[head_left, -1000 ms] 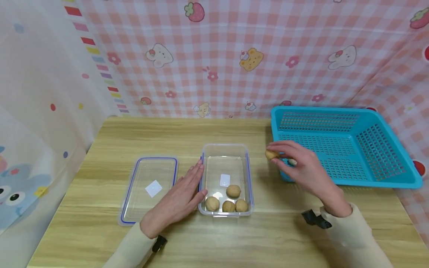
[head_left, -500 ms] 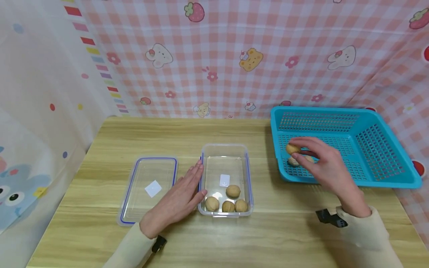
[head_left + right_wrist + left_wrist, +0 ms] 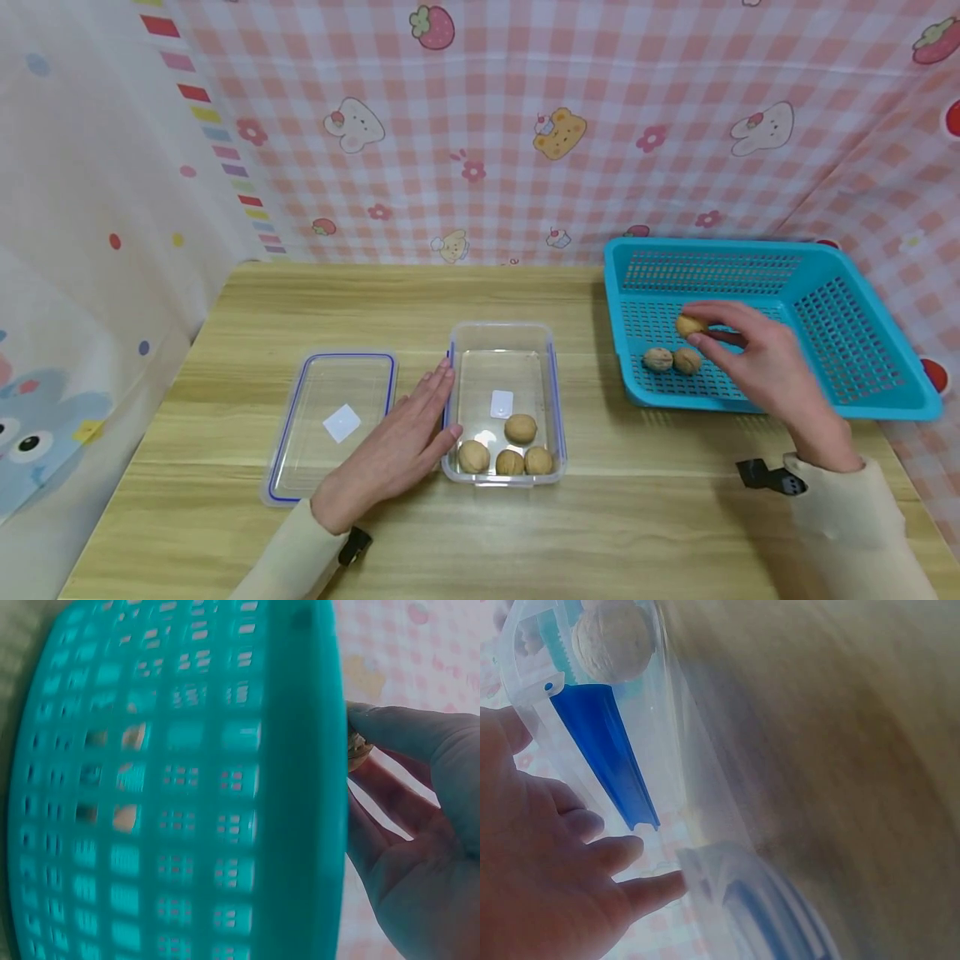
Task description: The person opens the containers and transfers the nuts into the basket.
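Observation:
My right hand [image 3: 765,354] pinches a walnut [image 3: 689,326] between thumb and fingers over the blue plastic basket [image 3: 862,412]. Two more walnuts [image 3: 672,361] lie side by side on the basket floor, just left of the hand. In the right wrist view the pinched walnut [image 3: 358,746] is partly hidden behind the basket's rim. My left hand [image 3: 390,458] lies with straight fingers against the left side of a clear lidless container [image 3: 504,325]. Several walnuts [image 3: 521,428] sit at the container's near end. The left wrist view shows the fingers [image 3: 619,855] beside its blue side strip [image 3: 607,750].
A clear lid [image 3: 330,467] with a blue seal lies flat on the wooden table [image 3: 615,533], left of the container and partly under the left forearm's line. A pink checked cloth [image 3: 480,125] hangs behind the table.
My right hand, with the walnut pinched, has moved rightward from the basket's left edge to over its inside, uncovering the two walnuts there. The left hand has stayed put.

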